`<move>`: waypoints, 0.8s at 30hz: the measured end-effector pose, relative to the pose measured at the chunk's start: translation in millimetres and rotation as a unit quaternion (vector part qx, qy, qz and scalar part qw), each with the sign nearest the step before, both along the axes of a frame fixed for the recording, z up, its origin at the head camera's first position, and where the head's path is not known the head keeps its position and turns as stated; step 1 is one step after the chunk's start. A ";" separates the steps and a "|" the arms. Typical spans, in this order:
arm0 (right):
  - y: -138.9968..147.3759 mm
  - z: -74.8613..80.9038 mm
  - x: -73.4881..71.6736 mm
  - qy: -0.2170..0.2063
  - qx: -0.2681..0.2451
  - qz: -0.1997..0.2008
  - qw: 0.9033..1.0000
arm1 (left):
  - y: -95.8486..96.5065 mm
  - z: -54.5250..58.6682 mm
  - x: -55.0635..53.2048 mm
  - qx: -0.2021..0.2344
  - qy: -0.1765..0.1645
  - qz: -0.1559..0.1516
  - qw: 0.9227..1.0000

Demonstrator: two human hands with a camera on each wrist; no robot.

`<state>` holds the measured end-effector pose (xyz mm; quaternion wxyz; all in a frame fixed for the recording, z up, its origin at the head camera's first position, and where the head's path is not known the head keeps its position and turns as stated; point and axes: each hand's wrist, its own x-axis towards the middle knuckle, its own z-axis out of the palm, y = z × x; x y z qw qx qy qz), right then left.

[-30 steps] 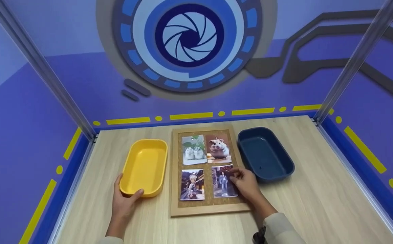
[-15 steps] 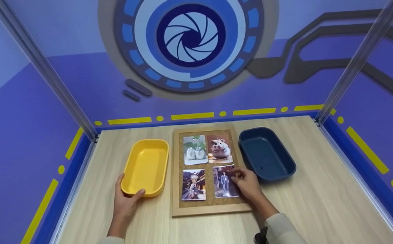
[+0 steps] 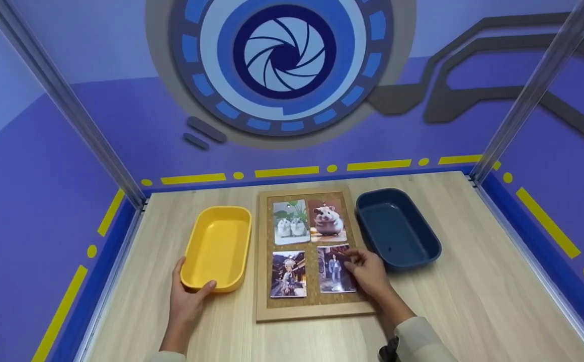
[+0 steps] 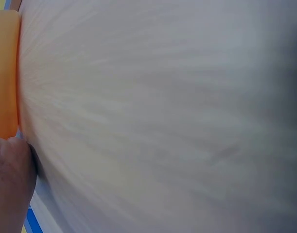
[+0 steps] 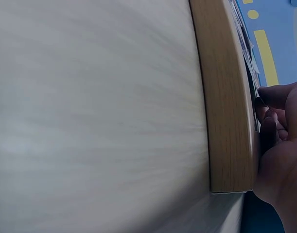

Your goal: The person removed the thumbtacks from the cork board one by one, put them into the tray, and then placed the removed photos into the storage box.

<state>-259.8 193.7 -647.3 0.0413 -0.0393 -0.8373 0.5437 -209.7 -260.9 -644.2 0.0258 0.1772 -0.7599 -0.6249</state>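
Note:
My left hand [image 3: 186,304] holds the near left corner of a yellow plastic tub [image 3: 216,246], thumb over the near rim and fingers along the outer left side. In the left wrist view only part of that hand shows beside the tub wall [image 4: 5,73]. My right hand [image 3: 369,276] pinches the upper right edge of a photo [image 3: 329,281] of a standing figure, the lower right one on a wood-framed corkboard [image 3: 317,315]. Its curled fingers and thumb show behind the frame in the right wrist view; the photo's edge between them is mostly hidden.
Two hamster photos, left [image 3: 290,229] and right [image 3: 328,223], are at the board's top, pinned. A costumed figure's photo [image 3: 288,274] is at its lower left. A dark blue tub [image 3: 397,231] stands right of the board. Purple panels [image 3: 120,125] enclose the wooden table [image 3: 473,281].
Both hands keep their places on the tub and the photo. The whole head view has shifted very slightly to the right.

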 end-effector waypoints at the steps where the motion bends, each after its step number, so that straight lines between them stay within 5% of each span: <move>1: -0.2 -0.1 -0.2 0.000 -0.003 0.000 1.000 | 0.2 -0.5 0.6 0.000 0.003 0.002 1.000; 24: -8.4 7.7 -6.8 -0.023 -0.056 -0.026 0.998 | 0.2 -7.6 4.4 -0.025 0.024 0.004 0.999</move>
